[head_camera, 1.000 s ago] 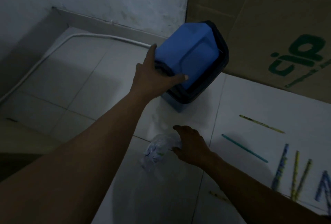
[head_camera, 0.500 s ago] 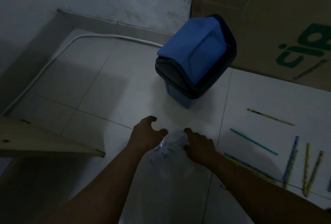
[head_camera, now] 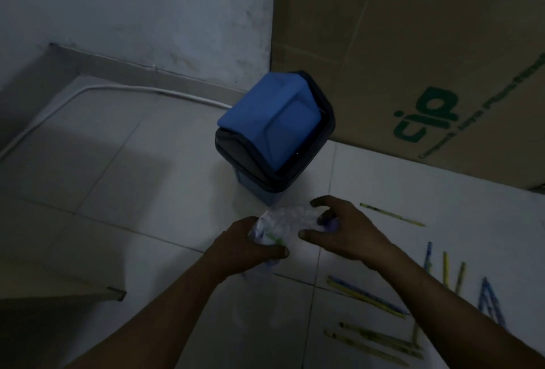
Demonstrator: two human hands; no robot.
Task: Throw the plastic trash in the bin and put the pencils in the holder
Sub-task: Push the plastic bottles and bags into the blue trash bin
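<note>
Since lifted, plastic trash (head_camera: pixel 283 221) seemingly gripped.

Bin (head_camera: pixel 274 135) behind plastic trash (head_camera: pixel 283 224), pencils (head_camera: pixel 365 298) right

- The cardboard box (head_camera: pixel 413 53), upper right of the frame, bears large green lowercase letters (head_camera: pixel 427 115) on its side, running tilted upward; they look like "cip".
- Just right of those letters, toward the right edge of the frame, a line of smaller green print (head_camera: pixel 483 109) runs slantwise along the same side of the box; it is too blurred to read.
- The crumpled plastic wrapper (head_camera: pixel 283 225), lower middle of the frame, shows green and blue marks, but no word can be made out.
</note>
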